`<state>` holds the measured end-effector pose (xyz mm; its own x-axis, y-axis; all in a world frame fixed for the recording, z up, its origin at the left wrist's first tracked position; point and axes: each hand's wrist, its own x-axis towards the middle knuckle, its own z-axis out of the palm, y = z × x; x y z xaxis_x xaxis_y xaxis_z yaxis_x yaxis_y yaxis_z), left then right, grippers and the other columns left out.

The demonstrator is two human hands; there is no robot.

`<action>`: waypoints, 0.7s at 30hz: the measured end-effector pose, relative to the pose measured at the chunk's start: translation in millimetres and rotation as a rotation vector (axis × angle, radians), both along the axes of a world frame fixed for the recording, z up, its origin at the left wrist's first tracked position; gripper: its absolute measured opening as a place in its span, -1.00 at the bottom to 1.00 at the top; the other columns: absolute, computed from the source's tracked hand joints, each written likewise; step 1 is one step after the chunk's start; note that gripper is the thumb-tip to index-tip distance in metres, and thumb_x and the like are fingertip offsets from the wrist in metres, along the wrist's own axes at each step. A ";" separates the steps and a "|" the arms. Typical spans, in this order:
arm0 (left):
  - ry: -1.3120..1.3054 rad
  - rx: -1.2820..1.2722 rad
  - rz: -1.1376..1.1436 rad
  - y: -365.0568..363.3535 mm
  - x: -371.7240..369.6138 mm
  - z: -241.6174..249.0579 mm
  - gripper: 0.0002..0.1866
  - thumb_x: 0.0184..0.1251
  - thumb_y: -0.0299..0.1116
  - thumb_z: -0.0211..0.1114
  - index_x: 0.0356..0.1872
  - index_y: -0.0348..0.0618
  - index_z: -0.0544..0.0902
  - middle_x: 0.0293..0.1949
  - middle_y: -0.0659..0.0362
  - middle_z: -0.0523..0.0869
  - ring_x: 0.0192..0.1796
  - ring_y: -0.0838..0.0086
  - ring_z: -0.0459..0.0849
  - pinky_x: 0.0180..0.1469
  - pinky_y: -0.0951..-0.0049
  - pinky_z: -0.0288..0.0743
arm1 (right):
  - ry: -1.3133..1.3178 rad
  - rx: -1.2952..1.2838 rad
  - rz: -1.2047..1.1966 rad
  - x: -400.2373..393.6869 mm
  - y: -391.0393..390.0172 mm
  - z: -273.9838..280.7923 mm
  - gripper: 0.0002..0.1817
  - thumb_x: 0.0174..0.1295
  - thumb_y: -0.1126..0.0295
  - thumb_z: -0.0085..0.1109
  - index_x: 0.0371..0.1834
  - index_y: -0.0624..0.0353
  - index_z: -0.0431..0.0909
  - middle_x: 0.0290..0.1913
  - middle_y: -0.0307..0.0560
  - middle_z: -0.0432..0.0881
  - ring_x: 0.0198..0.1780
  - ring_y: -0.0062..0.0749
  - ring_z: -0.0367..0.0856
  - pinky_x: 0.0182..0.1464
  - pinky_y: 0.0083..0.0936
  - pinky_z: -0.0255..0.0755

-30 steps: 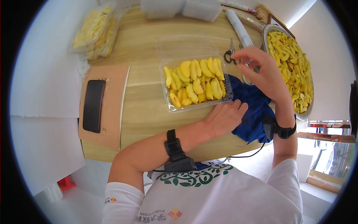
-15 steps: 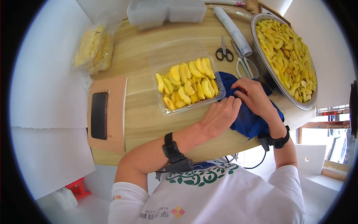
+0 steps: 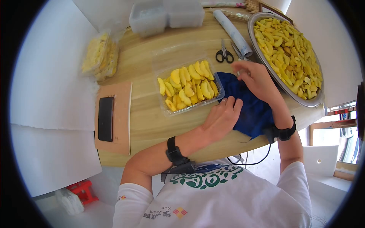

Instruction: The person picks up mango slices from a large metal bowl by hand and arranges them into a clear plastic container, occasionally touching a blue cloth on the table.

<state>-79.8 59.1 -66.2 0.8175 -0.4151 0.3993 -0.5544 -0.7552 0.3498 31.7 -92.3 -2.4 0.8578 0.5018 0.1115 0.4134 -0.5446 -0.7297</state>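
A dark blue cloth (image 3: 253, 114) lies on the table under and between my hands. My left hand (image 3: 223, 116) has its fingers curled down on the cloth's left edge, pinching it beside the clear plastic box. Above the cloth's far part is my right hand (image 3: 258, 80), its fingers bent and the thumb apart from them. The handles of a pair of large scissors (image 3: 238, 51) are mostly hidden behind that hand. Just left of the cloth, yellow fruit slices (image 3: 189, 85) lie in rows in the clear plastic box (image 3: 184, 111).
A big metal basin (image 3: 254, 32) heaped with yellow slices stands at right. Black-handled scissors (image 3: 224, 56) and a film roll (image 3: 232, 33) lie behind. Stacked clear containers (image 3: 148, 19) sit at the back, packed boxes (image 3: 99, 55) and a phone (image 3: 105, 119) on cardboard (image 3: 123, 114) at left.
The cloth was bunched between both hands and now lies more spread out. My right hand has lifted off it and moved slightly away from me; my left hand stays at its edge.
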 end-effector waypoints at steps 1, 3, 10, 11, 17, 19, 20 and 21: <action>-0.002 0.004 -0.008 0.3 -0.3 2.2 -0.63 0.08 -0.56 0.25 -0.03 -0.29 0.49 -0.27 0.03 0.51 -0.25 0.20 0.66 -0.39 0.27 0.61 | -0.126 0.067 -0.050 2.8 7.0 1.7 -0.66 0.24 0.59 0.01 0.08 0.33 0.60 -0.23 0.08 0.71 -0.27 -0.27 0.67 -0.13 -0.44 0.55; 0.122 -0.048 -0.038 1.6 -0.6 6.9 -0.49 0.11 -0.56 0.26 0.17 -0.31 0.46 -0.20 -0.02 0.50 -0.20 0.09 0.65 -0.30 0.17 0.62 | -0.137 0.140 -0.068 11.8 21.7 0.0 -0.66 0.31 0.52 0.04 0.14 0.31 0.57 -0.21 0.00 0.71 -0.25 -0.37 0.67 -0.13 -0.48 0.55; 0.383 -0.042 -0.066 18.2 -6.9 36.6 -0.49 0.28 -0.50 0.27 0.28 -0.17 0.44 -0.01 -0.02 0.51 -0.06 0.07 0.66 -0.20 0.08 0.59 | 0.520 0.733 -0.119 39.9 48.7 -42.6 -0.62 0.39 0.36 0.19 0.23 0.24 0.52 -0.17 -0.16 0.70 -0.30 -0.62 0.62 -0.35 -0.66 0.52; 0.361 -0.080 -0.106 24.2 -7.5 45.2 -0.52 0.30 -0.49 0.27 0.27 -0.15 0.46 -0.01 0.02 0.54 -0.10 0.13 0.67 -0.22 0.14 0.59 | 0.532 0.758 -0.110 43.0 46.9 -55.4 -0.64 0.40 0.34 0.20 0.21 0.23 0.53 -0.15 -0.14 0.70 -0.33 -0.64 0.60 -0.39 -0.68 0.51; 0.526 -0.246 -0.106 18.7 11.7 114.3 -0.64 0.33 -0.54 0.29 0.15 -0.18 0.60 -0.15 0.14 0.64 -0.33 0.47 0.64 -0.27 0.47 0.54 | 0.606 0.875 -0.108 41.7 49.4 -63.9 -0.71 0.38 0.35 0.20 0.09 0.22 0.56 -0.26 -0.16 0.70 -0.45 -0.67 0.53 -0.45 -0.70 0.43; 0.519 -0.313 -0.076 9.5 19.8 118.1 -0.68 0.34 -0.56 0.29 0.11 -0.21 0.63 -0.20 0.17 0.66 -0.38 0.56 0.61 -0.28 0.55 0.51 | 0.605 0.862 -0.116 41.4 48.2 -61.3 -0.71 0.37 0.34 0.20 0.08 0.22 0.56 -0.27 -0.17 0.70 -0.44 -0.66 0.53 -0.43 -0.69 0.44; 0.499 -0.377 -0.080 4.7 25.2 118.5 -0.70 0.35 -0.57 0.28 0.09 -0.23 0.63 -0.21 0.17 0.67 -0.36 0.60 0.60 -0.27 0.57 0.50 | 0.610 0.838 -0.116 41.4 47.7 -61.5 -0.71 0.36 0.34 0.19 0.07 0.23 0.57 -0.27 -0.18 0.69 -0.43 -0.66 0.53 -0.41 -0.67 0.45; 0.478 -0.441 -0.084 -0.3 29.9 118.9 -0.72 0.36 -0.57 0.28 0.07 -0.26 0.64 -0.21 0.18 0.68 -0.35 0.63 0.60 -0.27 0.59 0.49 | 0.607 0.852 -0.128 42.2 48.2 -64.1 -0.71 0.36 0.34 0.19 0.07 0.23 0.57 -0.27 -0.18 0.69 -0.43 -0.66 0.53 -0.41 -0.67 0.45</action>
<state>-49.8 58.8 52.7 0.9190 -0.3659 0.1469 -0.3116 -0.4457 0.8392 73.9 -44.1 -66.4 0.9290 0.3610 -0.0816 -0.1742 0.2321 -0.9570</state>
